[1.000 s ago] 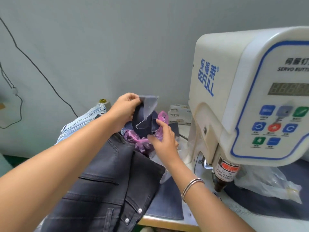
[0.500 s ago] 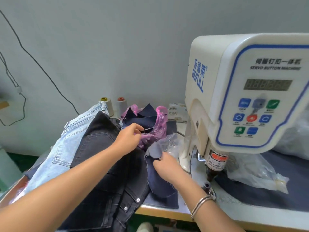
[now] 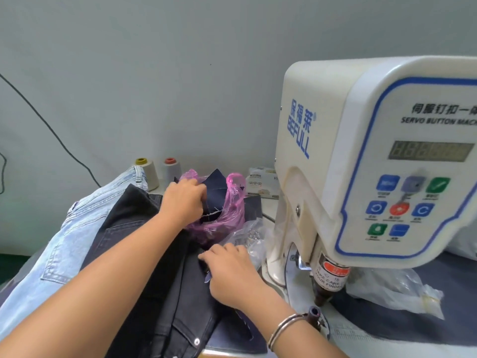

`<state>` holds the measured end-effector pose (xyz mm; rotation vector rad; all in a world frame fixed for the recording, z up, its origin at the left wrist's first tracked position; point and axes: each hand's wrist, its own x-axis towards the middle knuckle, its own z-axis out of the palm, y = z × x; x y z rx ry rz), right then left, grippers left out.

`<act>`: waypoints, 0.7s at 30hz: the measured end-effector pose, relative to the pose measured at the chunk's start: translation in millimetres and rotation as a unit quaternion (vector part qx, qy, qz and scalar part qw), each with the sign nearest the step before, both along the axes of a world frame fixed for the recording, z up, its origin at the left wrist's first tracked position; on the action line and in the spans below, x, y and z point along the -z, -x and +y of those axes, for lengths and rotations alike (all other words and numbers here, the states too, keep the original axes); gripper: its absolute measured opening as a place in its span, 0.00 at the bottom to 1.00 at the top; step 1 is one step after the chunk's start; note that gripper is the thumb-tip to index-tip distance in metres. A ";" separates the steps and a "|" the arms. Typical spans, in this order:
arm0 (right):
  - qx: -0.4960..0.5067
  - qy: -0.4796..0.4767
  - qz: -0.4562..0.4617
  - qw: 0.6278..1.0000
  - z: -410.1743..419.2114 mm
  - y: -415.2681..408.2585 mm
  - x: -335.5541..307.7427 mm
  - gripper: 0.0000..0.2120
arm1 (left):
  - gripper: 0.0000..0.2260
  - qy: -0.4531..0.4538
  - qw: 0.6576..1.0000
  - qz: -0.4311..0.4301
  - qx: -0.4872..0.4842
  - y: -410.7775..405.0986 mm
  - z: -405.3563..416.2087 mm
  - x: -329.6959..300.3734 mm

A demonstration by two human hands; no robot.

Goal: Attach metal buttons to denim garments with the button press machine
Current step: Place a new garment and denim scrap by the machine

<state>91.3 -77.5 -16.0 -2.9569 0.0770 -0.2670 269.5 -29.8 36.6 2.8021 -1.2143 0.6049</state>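
Gripping dark scraps (image 3: 219, 195) inside one pink bag (image 3: 227, 218), left hand (image 3: 184, 200) curls; right hand (image 3: 232, 275) presses flat.

Pink bag (image 3: 227, 218), dark jeans (image 3: 154, 280), pale-blue jeans (image 3: 64, 244), cream machine (image 3: 335, 125)
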 end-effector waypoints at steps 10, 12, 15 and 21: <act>0.122 -0.059 -0.028 0.990 -8.3 -68.0 -31.2 0.26 | 0.26 -0.191 0.971 0.106 -0.097 -23.7 -7.0 -5.7; 0.144 -0.011 0.036 0.989 -11.3 -72.0 -30.3 0.19 | 0.18 -0.192 0.969 0.117 -0.098 -28.6 -8.8 -8.8; 0.123 0.025 0.025 0.992 -8.4 -65.3 -24.2 0.11 | 0.14 -0.074 0.977 0.181 -0.079 -33.0 -16.2 -6.1; 0.095 0.037 -0.038 0.994 -0.3 -53.7 -22.8 0.11 | 0.14 -0.025 0.963 0.266 0.027 -19.0 -37.0 15.6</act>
